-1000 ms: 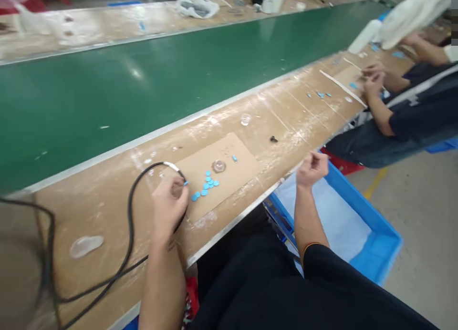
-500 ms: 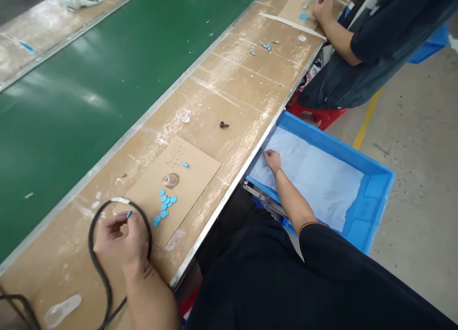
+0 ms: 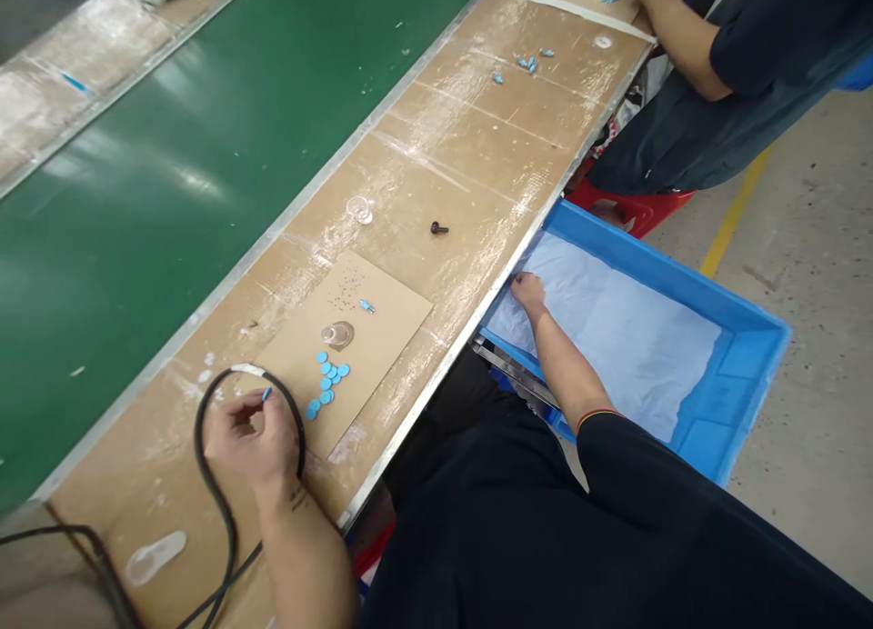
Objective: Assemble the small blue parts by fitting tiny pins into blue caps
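Observation:
My left hand (image 3: 249, 438) rests on the wooden bench, fingers curled, pinching a small blue piece (image 3: 265, 394). A black cable (image 3: 218, 502) loops around that hand. Just right of it lie several blue discs (image 3: 327, 384) on a cardboard sheet (image 3: 382, 329), with a small clear cup (image 3: 334, 334) beside them. My right hand (image 3: 527, 292) reaches down into a blue crate (image 3: 743, 374) and lies on the white sheet (image 3: 627, 338) inside it, at the near left corner; its fingers are partly hidden.
A green conveyor belt (image 3: 170, 156) runs along the far side of the bench. A black screw-like part (image 3: 438, 228) and another clear cup (image 3: 359, 209) lie on the bench. Another person (image 3: 737, 74) in dark clothes works at the far right.
My right hand dropped from above the bench edge into the blue crate and now lies on the white sheet. My left hand stayed by the cable loop with the blue piece.

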A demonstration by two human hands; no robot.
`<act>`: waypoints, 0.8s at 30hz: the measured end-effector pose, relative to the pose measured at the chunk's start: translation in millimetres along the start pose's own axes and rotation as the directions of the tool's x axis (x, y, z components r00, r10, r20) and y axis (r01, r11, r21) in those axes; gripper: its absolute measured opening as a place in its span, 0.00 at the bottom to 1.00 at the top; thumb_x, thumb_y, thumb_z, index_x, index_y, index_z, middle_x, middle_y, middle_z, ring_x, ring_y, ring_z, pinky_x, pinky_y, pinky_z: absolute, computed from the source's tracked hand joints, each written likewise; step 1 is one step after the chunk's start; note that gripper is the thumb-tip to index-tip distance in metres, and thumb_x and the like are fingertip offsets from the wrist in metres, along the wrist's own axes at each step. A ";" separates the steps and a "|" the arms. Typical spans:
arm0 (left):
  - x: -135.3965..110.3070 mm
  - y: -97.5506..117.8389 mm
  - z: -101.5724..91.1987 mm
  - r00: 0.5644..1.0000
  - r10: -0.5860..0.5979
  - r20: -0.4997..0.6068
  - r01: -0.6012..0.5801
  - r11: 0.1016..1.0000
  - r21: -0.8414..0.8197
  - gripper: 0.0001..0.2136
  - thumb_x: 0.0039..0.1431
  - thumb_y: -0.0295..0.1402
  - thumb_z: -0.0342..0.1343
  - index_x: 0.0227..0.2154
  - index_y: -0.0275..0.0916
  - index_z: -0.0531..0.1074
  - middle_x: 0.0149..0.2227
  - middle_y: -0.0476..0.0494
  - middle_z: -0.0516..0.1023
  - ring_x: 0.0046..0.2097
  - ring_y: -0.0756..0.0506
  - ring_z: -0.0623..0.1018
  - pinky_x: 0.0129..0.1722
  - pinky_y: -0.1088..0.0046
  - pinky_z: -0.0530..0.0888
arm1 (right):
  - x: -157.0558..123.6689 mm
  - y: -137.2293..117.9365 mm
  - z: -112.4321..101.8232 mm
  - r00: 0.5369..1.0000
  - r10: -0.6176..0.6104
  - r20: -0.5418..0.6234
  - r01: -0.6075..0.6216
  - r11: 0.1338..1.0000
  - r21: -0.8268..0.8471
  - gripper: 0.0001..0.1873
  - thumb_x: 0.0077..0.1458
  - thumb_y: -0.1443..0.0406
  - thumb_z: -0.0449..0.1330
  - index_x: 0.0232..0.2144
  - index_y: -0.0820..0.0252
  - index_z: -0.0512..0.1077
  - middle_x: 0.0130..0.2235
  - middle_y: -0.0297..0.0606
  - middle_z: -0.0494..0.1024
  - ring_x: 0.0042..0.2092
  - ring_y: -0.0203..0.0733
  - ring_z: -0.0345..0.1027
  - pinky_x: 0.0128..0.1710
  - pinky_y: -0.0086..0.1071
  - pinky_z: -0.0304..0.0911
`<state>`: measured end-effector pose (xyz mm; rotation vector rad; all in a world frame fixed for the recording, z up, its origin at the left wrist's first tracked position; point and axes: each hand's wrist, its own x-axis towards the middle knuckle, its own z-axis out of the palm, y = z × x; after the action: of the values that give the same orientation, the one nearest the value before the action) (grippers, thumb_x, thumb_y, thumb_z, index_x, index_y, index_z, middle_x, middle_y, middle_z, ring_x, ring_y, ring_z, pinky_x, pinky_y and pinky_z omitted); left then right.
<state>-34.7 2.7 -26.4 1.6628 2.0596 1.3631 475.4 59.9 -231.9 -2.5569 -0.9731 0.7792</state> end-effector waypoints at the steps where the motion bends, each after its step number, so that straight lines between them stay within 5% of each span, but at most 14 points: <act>1: -0.2 -0.1 0.0 1.000 -0.016 -0.024 0.016 1.000 -0.010 0.10 0.48 0.40 0.61 0.29 0.41 0.71 0.30 0.46 0.77 0.35 0.42 0.79 0.37 0.62 0.77 | 0.9 -0.1 -1.0 1.000 0.005 0.004 -0.005 1.000 -0.003 0.16 0.68 0.55 0.59 0.45 0.60 0.79 0.50 0.48 0.82 0.54 0.51 0.76 0.56 0.49 0.71; 3: -0.5 1.2 0.4 0.994 -0.055 -0.097 0.051 0.998 -0.035 0.10 0.45 0.40 0.63 0.28 0.41 0.72 0.29 0.45 0.78 0.34 0.42 0.80 0.36 0.62 0.77 | 3.0 -0.3 -2.7 1.000 0.011 0.012 -0.011 1.000 -0.006 0.17 0.67 0.53 0.61 0.45 0.61 0.79 0.50 0.44 0.82 0.53 0.48 0.76 0.56 0.49 0.71; 13: -0.7 7.8 2.6 0.993 -0.058 -0.107 0.052 0.997 -0.062 0.11 0.43 0.41 0.63 0.26 0.40 0.73 0.27 0.46 0.79 0.31 0.45 0.79 0.34 0.66 0.77 | 15.3 13.1 -11.4 0.999 -0.052 0.008 0.052 0.998 0.023 0.20 0.68 0.50 0.60 0.42 0.61 0.78 0.45 0.41 0.83 0.50 0.45 0.77 0.55 0.46 0.71; 24: 0.2 10.9 1.5 0.993 -0.052 -0.102 0.047 0.998 -0.050 0.12 0.42 0.42 0.63 0.26 0.40 0.72 0.27 0.45 0.79 0.31 0.43 0.80 0.34 0.64 0.77 | 28.7 18.9 -17.2 0.967 -0.253 -0.003 0.253 0.967 0.000 0.11 0.65 0.60 0.63 0.44 0.61 0.79 0.46 0.40 0.83 0.49 0.44 0.76 0.57 0.44 0.68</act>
<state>-26.3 3.3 -19.3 1.5425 2.0909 1.4997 513.1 64.4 -237.4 -2.3683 -1.2671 0.7015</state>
